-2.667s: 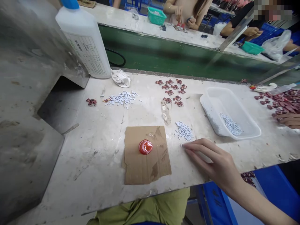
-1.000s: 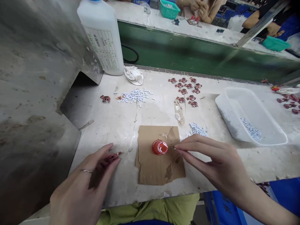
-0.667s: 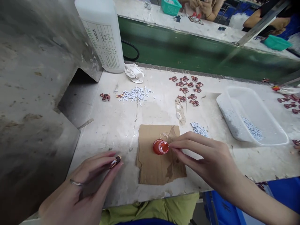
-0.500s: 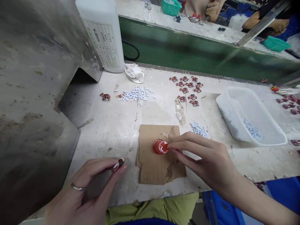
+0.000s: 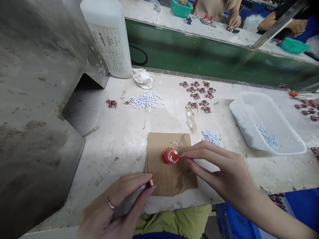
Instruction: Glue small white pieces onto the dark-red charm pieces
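My left hand [image 5: 122, 202], with a ring on one finger, pinches a small brown figurine [image 5: 150, 183] over the near left edge of the cardboard [image 5: 159, 186]. A tan patch and a pale bit show on the figurine; fingers cover the rest. On the cardboard stands a small red pot [image 5: 170, 156] with glossy liquid in it. Just right of its rim, my right hand [image 5: 219, 166] holds a tiny white piece [image 5: 181, 156] between thumb and fingertips, mostly hidden. Beyond that hand lies a small pile of pale blue-white pieces [image 5: 211, 137].
More pale pieces [image 5: 144, 100] lie scattered farther back, beside a brown figurine [image 5: 111, 103]. Several brown figurines [image 5: 195, 96] stand in a group. A white plastic bin [image 5: 286, 129] is at right, a large bottle [image 5: 109, 43] and crumpled cloth [image 5: 142, 78] at back left. Co-workers' hands show beyond the green partition [image 5: 174, 46].
My left hand has moved right with the figurine, from bare table to the cardboard's edge, and turned it. My right hand has drawn slightly right, away from the pot's rim.
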